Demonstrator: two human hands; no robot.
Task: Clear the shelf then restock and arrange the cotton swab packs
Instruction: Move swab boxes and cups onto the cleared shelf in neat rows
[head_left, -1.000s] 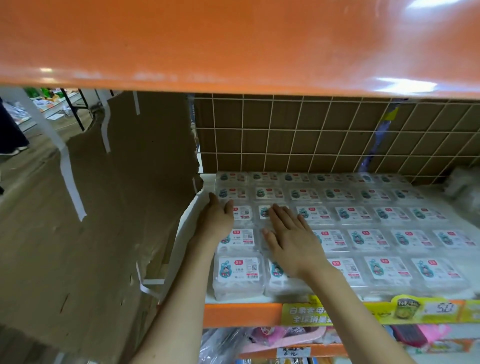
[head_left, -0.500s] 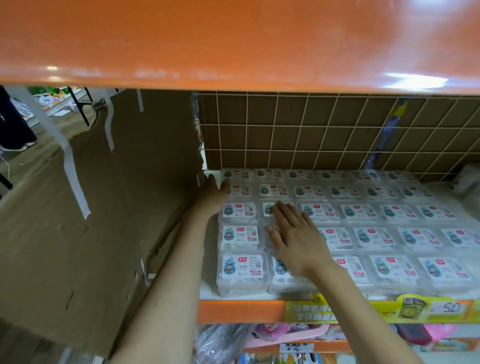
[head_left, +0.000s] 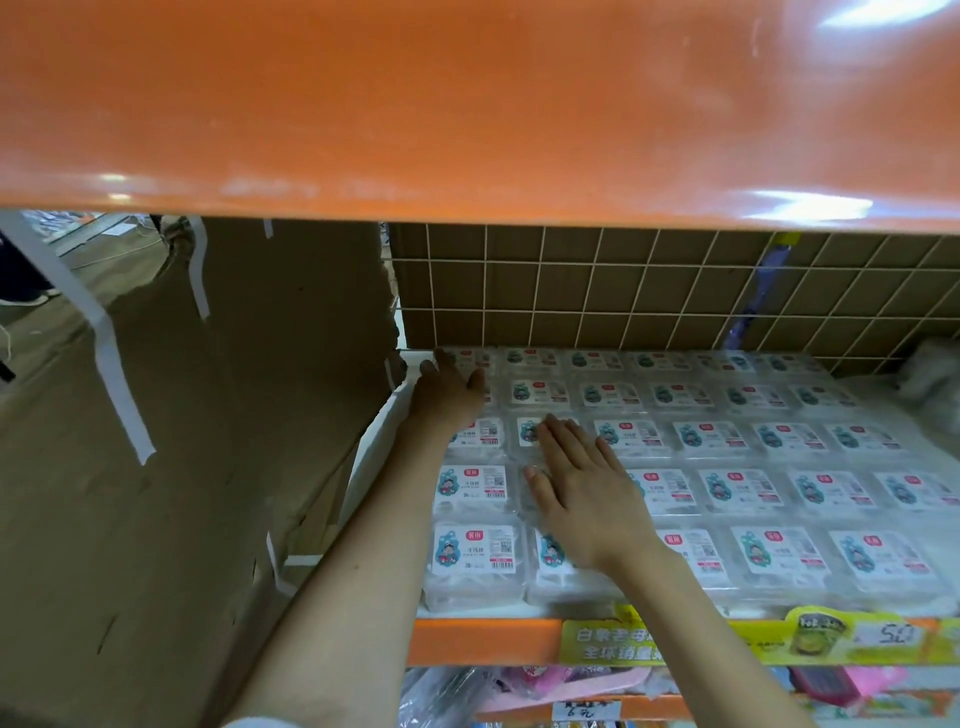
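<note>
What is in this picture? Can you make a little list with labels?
place: shop shelf with an orange edge
goods: cotton swab packs lying flat in neat rows
left hand: flat on the back packs of the leftmost column, open
right hand: flat on the second column, open
behind: wire grid over cardboard
front: yellow price tag

I see the upper shelf board (head_left: 467, 104) as glossy orange, smooth, with bright reflections of light on it. The cotton swab packs (head_left: 737, 488) look like clear shiny plastic with white paper labels. At the left, the cardboard sheet (head_left: 234, 415) is matt brown, its edge torn and rough, with strips of white tape. The back grid (head_left: 597, 291) seems thin pale wire over matt cardboard.
</note>
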